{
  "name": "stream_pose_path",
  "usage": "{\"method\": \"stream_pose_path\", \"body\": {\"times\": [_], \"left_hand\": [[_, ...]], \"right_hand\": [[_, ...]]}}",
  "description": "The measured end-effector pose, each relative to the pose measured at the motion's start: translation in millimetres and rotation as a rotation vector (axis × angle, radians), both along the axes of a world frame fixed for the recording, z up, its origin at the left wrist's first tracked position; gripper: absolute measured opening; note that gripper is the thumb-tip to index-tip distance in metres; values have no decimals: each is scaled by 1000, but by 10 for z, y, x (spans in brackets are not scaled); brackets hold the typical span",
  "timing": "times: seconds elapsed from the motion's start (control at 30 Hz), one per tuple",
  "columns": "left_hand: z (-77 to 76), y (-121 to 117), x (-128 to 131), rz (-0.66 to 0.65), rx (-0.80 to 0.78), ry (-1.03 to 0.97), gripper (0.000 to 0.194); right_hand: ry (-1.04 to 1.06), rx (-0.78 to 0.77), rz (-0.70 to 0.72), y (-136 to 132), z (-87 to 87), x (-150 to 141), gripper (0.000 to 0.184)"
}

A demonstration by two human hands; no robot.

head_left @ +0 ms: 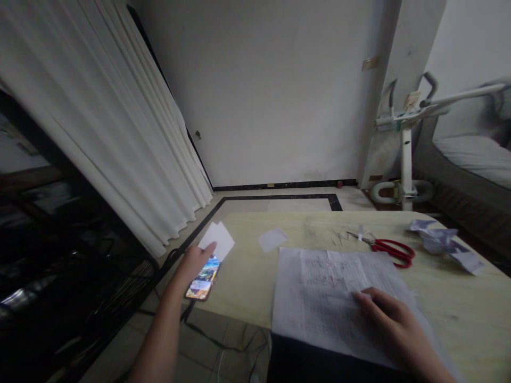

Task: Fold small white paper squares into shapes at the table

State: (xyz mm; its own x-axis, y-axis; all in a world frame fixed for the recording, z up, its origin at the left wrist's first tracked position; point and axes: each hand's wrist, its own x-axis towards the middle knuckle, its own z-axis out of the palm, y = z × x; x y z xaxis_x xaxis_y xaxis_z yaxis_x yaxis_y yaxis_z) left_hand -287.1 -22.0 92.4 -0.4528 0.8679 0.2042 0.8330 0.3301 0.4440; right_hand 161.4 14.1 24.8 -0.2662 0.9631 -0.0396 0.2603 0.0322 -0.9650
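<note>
My left hand (202,259) pinches a couple of small white paper pieces (217,239) between thumb and fingers at the table's left edge. Just under that hand lies a phone (203,279) with its screen lit in bright colours. My right hand (385,311) rests over a large printed sheet (315,298), thumb and fingers brought together; a faint pale edge shows by the fingertips, too unclear to name. Beyond the sheet sits a pair of red-handled scissors (393,250). One loose white paper piece (272,239) lies flat between the left hand and the sheet.
Crumpled or folded paper strips (445,242) lie on the pale table (243,292) at the right. Thin scraps (337,236) are near the scissors' tips. Cables (223,346) run along the floor. A white curtain (115,117) hangs left; an exercise machine (406,149) stands back right.
</note>
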Motion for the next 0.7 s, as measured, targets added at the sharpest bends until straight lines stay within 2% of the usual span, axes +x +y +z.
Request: {"method": "stream_pose_path", "body": {"times": [0.1,0.2,0.37,0.47,0.53,0.6,0.7], "left_hand": [[-120,129,210,-89,-59,25,30],[-156,233,305,-82,-87,60,28],[30,332,343,-39,-93,135,39],[114,344,370,-145,-140,120,36],[156,300,310,-230,-180,88,53],[207,199,150,-247,-196,58,67],[261,-38,-190,-136,-166,43,59]], "right_hand": [[20,39,-29,-16,30,-19,47],[2,63,-60,-40,80,-40,47],[-23,40,-48,-53,121,-37,47],[-30,42,-50,-48,110,-29,47],[-33,50,-62,-49,97,-27,47],[-31,29,-71,-55,87,-27,47],[-20,-23,-73,-65,79,-30,47]]}}
